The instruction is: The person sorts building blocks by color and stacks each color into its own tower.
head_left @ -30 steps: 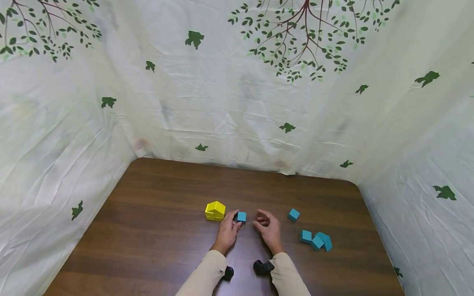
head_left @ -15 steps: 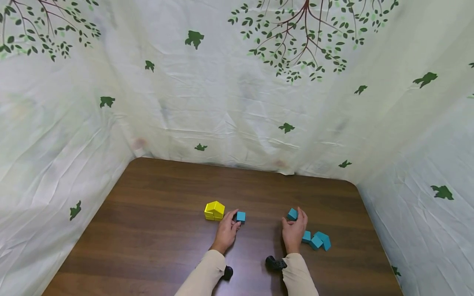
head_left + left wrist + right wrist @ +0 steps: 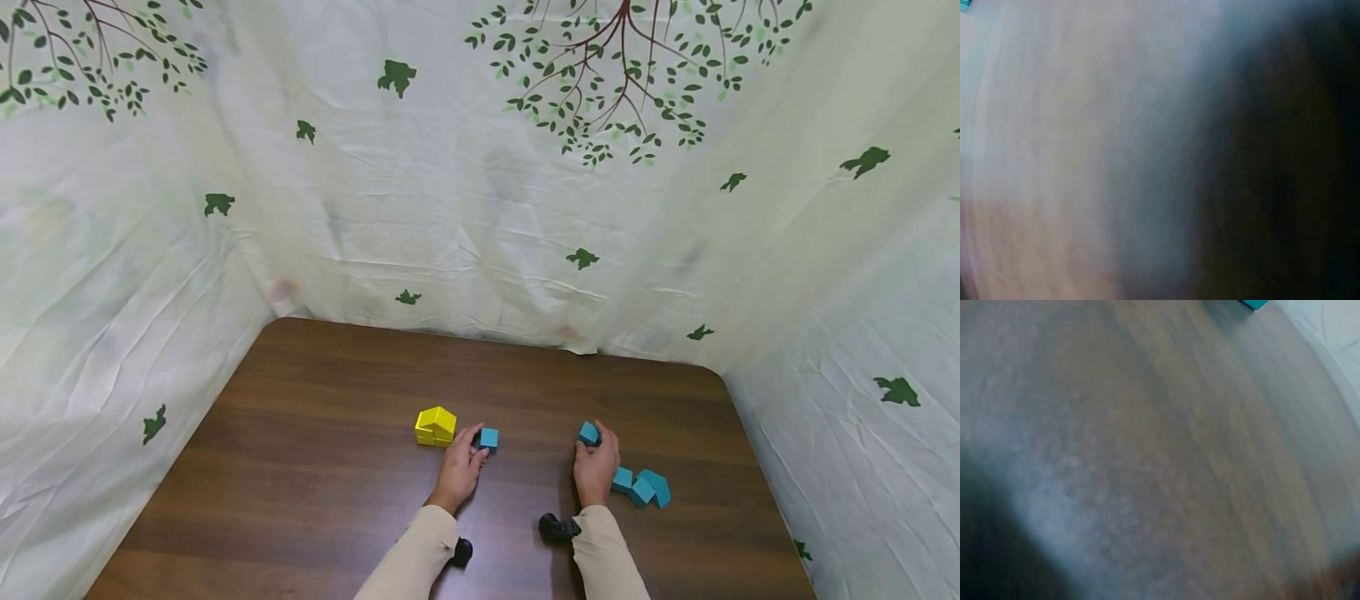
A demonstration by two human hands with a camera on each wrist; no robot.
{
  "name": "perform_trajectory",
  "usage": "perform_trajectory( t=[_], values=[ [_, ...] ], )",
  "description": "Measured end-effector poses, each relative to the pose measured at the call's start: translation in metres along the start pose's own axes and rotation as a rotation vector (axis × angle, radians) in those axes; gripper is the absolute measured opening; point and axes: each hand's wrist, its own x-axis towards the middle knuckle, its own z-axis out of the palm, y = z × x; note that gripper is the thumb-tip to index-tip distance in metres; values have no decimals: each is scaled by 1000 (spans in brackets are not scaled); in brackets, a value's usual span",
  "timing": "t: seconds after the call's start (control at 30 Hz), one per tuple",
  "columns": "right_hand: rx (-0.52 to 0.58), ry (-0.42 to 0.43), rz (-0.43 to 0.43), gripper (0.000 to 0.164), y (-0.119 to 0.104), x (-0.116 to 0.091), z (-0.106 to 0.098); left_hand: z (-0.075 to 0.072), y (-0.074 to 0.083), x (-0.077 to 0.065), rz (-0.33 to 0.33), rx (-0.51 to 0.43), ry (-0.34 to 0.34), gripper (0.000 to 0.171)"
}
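Near the middle of the table, my left hand (image 3: 458,472) holds a small blue cube (image 3: 489,437), index finger at its back and thumb at its front. To the right, a second blue block (image 3: 588,432) is pinched between the thumb and fingers of my right hand (image 3: 597,468), which cover its right side. Just left of the left hand stands a stack of yellow blocks (image 3: 435,427) with a peaked top. The left wrist view is blurred, with a teal corner at its top left. In the right wrist view, a teal block edge (image 3: 1254,303) shows at the top.
Several more blue blocks (image 3: 642,489) lie close together right of the right hand, one partly behind it. Black wrist cameras sit at both cuffs. The brown wooden table (image 3: 337,500) is bordered by a white curtain (image 3: 465,208) with printed leaves and birds.
My right hand has moved right from near the left hand's cube to the second blue block, taken hold of it and shifted it slightly left. The left hand has stayed in place.
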Motion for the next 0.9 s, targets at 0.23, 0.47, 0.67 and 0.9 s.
perform_trajectory(
  t=[0.23, 0.47, 0.67, 0.9],
  values=[
    [3, 23, -45, 42, 5, 0, 1, 1, -3, 3, 31, -27, 9, 42],
    [46, 14, -160, 38, 7, -6, 3, 1, -2, 3, 55, -25, 8, 42],
    [101, -97, -221, 37, 3, -14, 12, 0, -1, 1, 7, -29, -14, 43],
    [148, -244, -297, 38, -6, -23, 25, -1, -2, 1, 25, -13, -4, 42]
  ],
)
